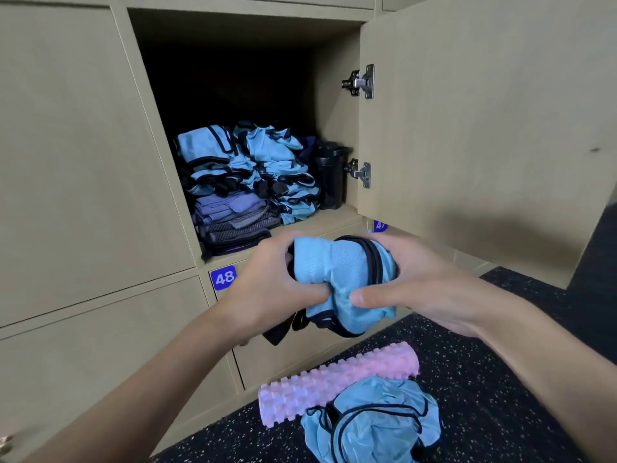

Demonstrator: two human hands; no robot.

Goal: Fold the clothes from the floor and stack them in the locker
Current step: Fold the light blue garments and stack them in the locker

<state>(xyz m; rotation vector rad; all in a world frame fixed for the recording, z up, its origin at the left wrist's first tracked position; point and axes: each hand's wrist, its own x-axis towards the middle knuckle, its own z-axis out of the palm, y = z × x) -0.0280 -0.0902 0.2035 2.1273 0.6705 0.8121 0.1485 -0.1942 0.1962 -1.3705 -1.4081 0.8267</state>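
Observation:
Both hands hold one folded light-blue garment with black trim (pixel 337 279) in front of the open locker (pixel 334 217), just below its shelf edge. My left hand (pixel 273 282) grips its left side, fingers curled into the cloth. My right hand (pixel 410 282) grips the right side, thumb pressed on the front. A black strap dangles below the bundle. Inside the locker sit stacks of folded blue garments (pixel 253 162) on top of folded grey and purple clothes (pixel 233 222). One crumpled blue garment (pixel 374 426) lies on the floor.
The locker door (pixel 484 128) stands open on the right. A black bottle (pixel 329 175) stands at the locker's right wall. A pink ridged foam roller (pixel 334 382) lies on the black speckled floor (pixel 500 379) beside the crumpled garment. Closed locker doors, one labelled 48 (pixel 223 278), surround the opening.

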